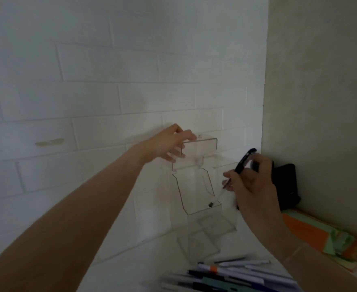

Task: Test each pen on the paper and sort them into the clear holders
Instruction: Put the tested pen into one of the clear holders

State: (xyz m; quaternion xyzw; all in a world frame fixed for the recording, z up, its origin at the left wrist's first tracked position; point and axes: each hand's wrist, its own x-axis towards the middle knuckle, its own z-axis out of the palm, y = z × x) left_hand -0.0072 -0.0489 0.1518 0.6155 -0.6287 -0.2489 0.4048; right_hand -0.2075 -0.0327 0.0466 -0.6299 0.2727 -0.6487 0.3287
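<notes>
A white counter (144,268) carries a clear acrylic holder (203,234), a heap of assorted pens (232,275), orange-and-green patterned paper (320,234) and a black object (287,186) in the corner.

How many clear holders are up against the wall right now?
2, as far as shows: the upper clear holder, gripped by the left hand, and the lower clear holder in front of it. Transparent edges blur; more may be hidden.

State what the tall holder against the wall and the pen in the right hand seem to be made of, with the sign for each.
Clear holder: probably acrylic or similar clear plastic, glossy; the wall shows through it and only its edges catch light. Glass cannot be ruled out. Black pen, pinched in the right hand: likely plastic, with a smooth, slightly shiny barrel; its tip looks thin and lighter, material unclear.
</notes>
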